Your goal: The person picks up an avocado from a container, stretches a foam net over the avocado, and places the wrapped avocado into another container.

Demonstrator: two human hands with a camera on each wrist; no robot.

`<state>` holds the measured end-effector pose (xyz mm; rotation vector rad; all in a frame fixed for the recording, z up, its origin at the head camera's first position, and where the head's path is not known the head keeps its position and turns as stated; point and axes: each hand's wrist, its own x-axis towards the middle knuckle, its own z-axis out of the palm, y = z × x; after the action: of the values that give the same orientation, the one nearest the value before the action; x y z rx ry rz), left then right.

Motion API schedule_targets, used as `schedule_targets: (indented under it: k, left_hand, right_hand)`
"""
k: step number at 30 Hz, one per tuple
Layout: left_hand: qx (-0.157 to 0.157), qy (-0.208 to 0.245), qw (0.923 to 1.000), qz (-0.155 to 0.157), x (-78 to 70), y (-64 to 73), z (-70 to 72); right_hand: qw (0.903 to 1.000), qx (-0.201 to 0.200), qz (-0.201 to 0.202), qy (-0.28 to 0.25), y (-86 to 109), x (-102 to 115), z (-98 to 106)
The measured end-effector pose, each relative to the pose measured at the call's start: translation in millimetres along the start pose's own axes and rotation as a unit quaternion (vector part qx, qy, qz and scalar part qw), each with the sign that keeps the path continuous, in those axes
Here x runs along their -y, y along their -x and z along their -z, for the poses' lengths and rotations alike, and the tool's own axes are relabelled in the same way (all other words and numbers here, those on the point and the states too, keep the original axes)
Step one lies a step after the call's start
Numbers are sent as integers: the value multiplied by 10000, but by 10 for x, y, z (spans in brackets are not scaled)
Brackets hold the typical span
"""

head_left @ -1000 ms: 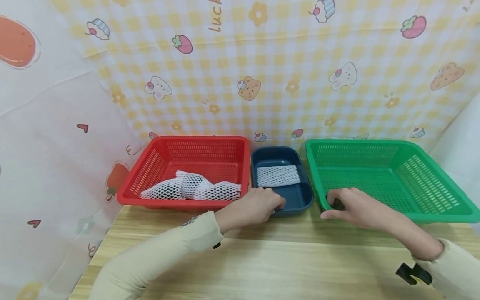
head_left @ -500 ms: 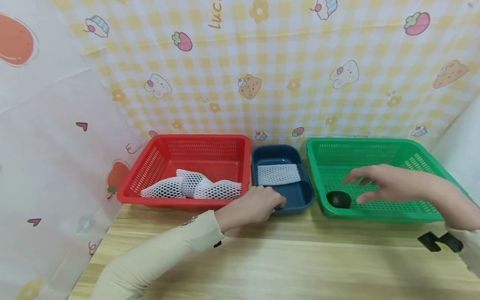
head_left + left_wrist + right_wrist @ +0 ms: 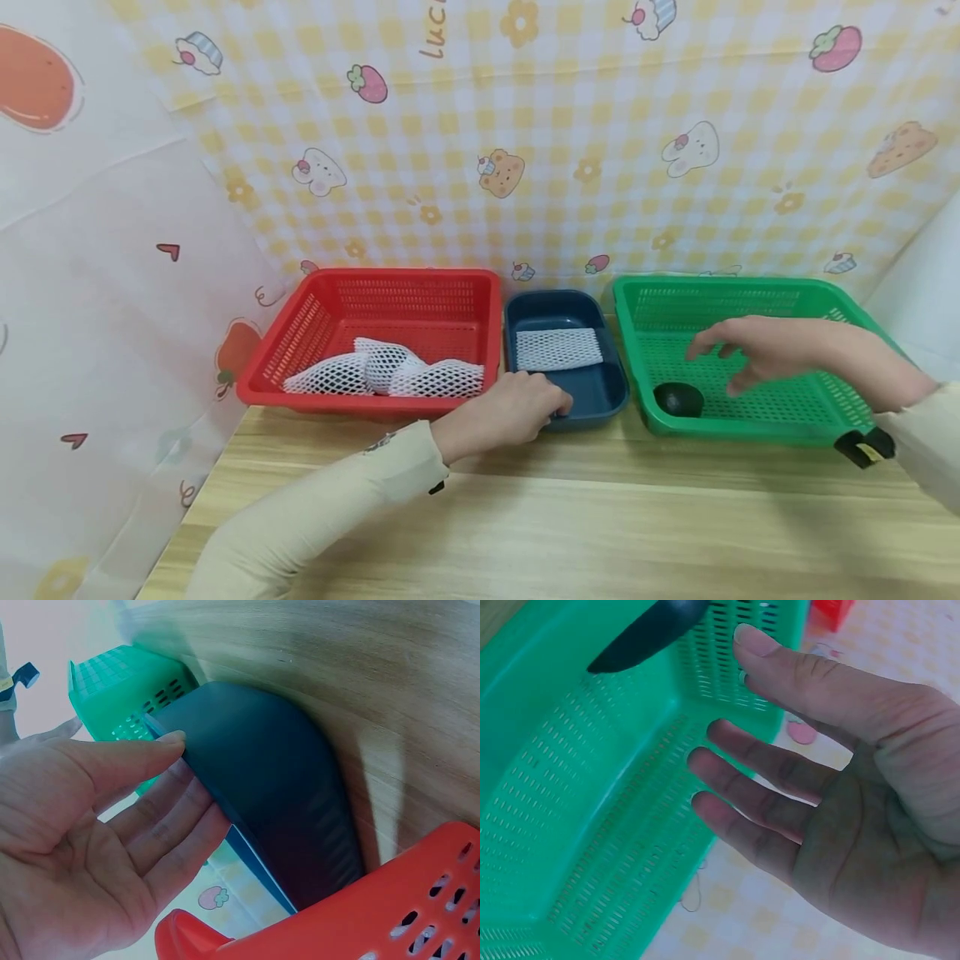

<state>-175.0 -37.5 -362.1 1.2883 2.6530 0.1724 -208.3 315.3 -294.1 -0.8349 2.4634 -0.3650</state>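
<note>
My left hand [image 3: 517, 408] pinches the front rim of the dark blue plastic tub [image 3: 592, 392], thumb outside and fingers over the edge, as the left wrist view shows. A flat white foam net sleeve [image 3: 558, 348] lies in that tub. My right hand [image 3: 772, 354] hovers above the green basket [image 3: 757, 429], holding nothing, its fingers apart and slightly bent. In the basket's front left corner lies a smooth, dark oval [image 3: 678, 400] that looks like an avocado. The right wrist view shows it beyond the thumb, apart from the hand.
A red basket [image 3: 367, 403] stands left of the tub, with several white foam nets [image 3: 382, 368] bunched along its front; what they contain is unclear. All three containers line the back of the wooden table [image 3: 555, 525], before a patterned cloth [image 3: 570, 125].
My right hand has released the dark oval in the green basket's corner and moved up and right. In the last half second it shifted only slightly. The left hand stays on the tub's rim.
</note>
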Motion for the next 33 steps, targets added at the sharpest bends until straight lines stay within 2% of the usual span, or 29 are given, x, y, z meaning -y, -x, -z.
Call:
schedule_targets:
  k: [5,8,13,24,33]
  left_hand:
    - [-2,-27,10000,8,-3,8,1]
    - [-3,-27,10000,13,-5,16,-5]
    - [-34,-90,10000,0,-8,14,-15]
    - [-71,-172,9998,-2,-7,7,-6]
    - [-54,-101,9999,-9,-1,16,-2]
  right_hand:
    - [9993,351,-107,5,-137,-53,19]
    - [9989,469,-24,-38,-223,-76,21]
    - [9981,598,18,-123,-327,-92,14]
    - [9956,932,-2,31,-455,-69,33]
    - [9941,1063,120,173,-589,-12,-63]
